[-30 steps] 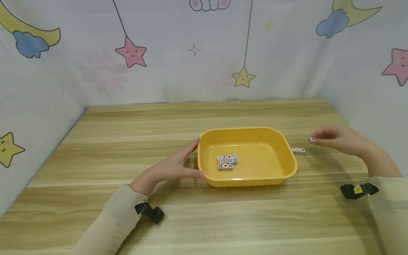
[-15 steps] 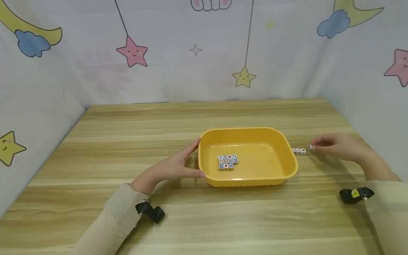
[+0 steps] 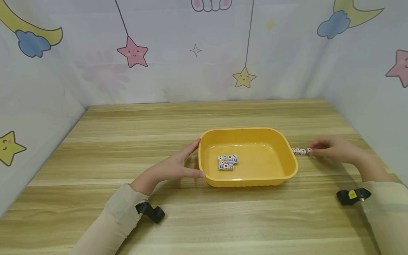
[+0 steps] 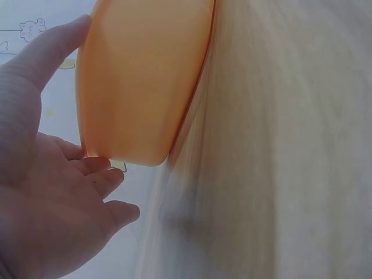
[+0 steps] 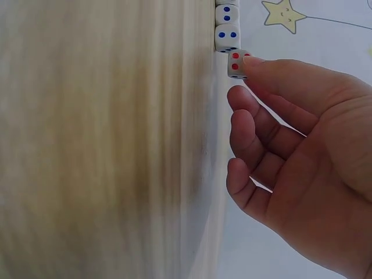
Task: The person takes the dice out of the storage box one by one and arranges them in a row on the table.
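Note:
A yellow plastic tub (image 3: 255, 164) sits on the table with a small block of white dice (image 3: 226, 162) on the left of its floor. My left hand (image 3: 172, 169) rests at the tub's left end, fingers and thumb spread and touching the rim; the left wrist view shows the tub wall (image 4: 142, 81) against the fingertips. To the right of the tub, a short row of dice (image 3: 299, 151) lies on the wood, partly hidden by the rim. My right hand (image 3: 336, 149) pinches one die (image 5: 237, 65) between thumb and forefinger, right at the end die (image 5: 227, 37) of that row.
The wooden table (image 3: 204, 219) runs up to a pale curtain (image 3: 197, 81) printed with stars and moons, which also hangs at both sides. A black camera strap sits on the left wrist (image 3: 149, 211) and another on the right wrist (image 3: 352, 196).
My right hand has come down and to the left with the die, bringing it to the right end of the row. My left hand and the tub have stayed in place.

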Available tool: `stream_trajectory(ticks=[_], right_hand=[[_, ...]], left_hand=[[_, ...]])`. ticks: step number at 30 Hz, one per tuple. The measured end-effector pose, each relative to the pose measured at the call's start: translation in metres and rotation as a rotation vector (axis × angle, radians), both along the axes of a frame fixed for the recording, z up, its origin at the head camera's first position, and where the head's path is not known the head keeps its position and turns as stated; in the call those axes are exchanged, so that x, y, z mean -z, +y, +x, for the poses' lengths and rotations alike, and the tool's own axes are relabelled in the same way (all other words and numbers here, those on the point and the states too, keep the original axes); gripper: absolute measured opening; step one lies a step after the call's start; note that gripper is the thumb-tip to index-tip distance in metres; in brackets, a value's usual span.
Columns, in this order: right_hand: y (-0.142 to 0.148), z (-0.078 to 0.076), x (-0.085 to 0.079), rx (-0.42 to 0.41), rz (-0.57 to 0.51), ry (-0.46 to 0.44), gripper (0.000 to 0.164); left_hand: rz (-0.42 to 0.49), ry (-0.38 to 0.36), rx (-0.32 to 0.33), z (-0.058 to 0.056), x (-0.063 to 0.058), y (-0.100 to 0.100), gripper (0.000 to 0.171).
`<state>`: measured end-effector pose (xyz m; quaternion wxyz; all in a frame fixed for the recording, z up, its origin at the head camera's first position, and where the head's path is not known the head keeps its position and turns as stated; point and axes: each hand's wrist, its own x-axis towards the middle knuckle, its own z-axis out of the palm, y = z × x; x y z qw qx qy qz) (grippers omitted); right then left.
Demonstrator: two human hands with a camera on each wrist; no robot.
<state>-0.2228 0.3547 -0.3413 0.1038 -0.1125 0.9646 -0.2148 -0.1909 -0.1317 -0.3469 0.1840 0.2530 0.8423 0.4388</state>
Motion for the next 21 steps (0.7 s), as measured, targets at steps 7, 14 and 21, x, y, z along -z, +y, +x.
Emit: stream_trajectory(ticks=[7, 14, 21], right_hand=[[-0.001, -0.0012, 0.0024, -0.025, 0.008, 0.0, 0.03], [-0.0014, -0.0003, 0.0043, -0.073, 0.024, 0.001, 0.026], [-0.0032, 0.0, 0.0033, -0.066, 0.005, -0.017, 0.029]], left_hand=[[0.0, 0.001, 0.0, 0.0002, 0.0001, -0.0001, 0.105], [0.003, 0.007, 0.008, 0.0004, 0.0004, -0.0002, 0.105], [0.004, 0.002, 0.01, 0.0005, -0.0006, 0.0005, 0.105]])
